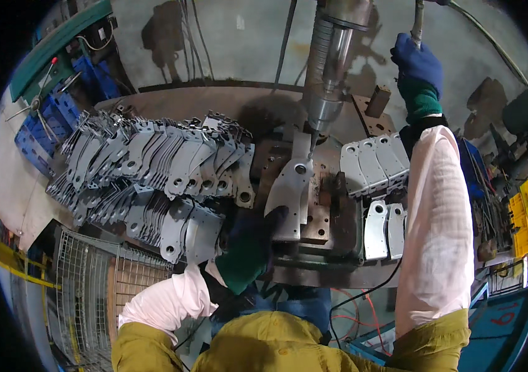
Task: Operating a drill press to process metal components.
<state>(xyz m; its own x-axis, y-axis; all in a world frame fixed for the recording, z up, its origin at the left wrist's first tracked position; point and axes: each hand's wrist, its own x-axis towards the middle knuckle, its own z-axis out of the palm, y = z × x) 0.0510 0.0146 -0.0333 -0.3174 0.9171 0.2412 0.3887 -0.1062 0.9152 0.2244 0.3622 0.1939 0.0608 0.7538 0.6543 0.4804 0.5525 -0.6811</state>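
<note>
My right hand (417,68), in a blue glove with a green cuff, is raised at the far right and wrapped round a lever handle (418,28). My left hand (256,234), in a dark glove, grips the lower left edge of a curved grey metal plate (288,192); its fingers are partly lost in shadow. The plate lies on a steel fixture block (318,217), with a round hole near its upper end. Above it hangs the drill press chuck (326,106), its thin bit pointing down just beside the hole. Whether the bit touches the plate I cannot tell.
Stacked curved metal plates (183,158) fill the left of the worktable (226,99). More plates (375,161) stand in two rows on the right. A wire mesh basket (84,291) is at lower left, a yellow plastic bin (524,220) at far right. A black cable (366,290) hangs in front.
</note>
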